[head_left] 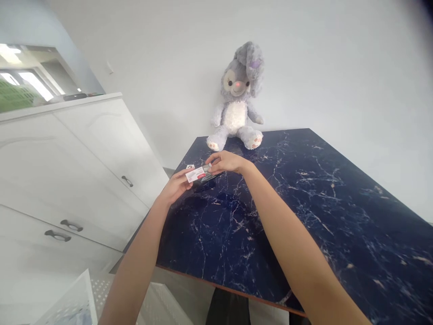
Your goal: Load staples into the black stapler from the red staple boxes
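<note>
My left hand [176, 186] pinches a small white card with a red stripe [195, 174] just above the dark blue marble table [324, 198]. My right hand [225, 162] reaches in from the right and grips a dark flat object [210, 176], perhaps a wallet or card holder, right behind the card. The two hands almost touch over the table's far left part. Much of the dark object is hidden by the card and fingers.
A grey plush rabbit [238, 97] sits at the table's far edge against the white wall. White cabinets with drawer handles [71, 225] stand on the left. A white perforated basket [72, 302] is at the lower left, below the table's near edge.
</note>
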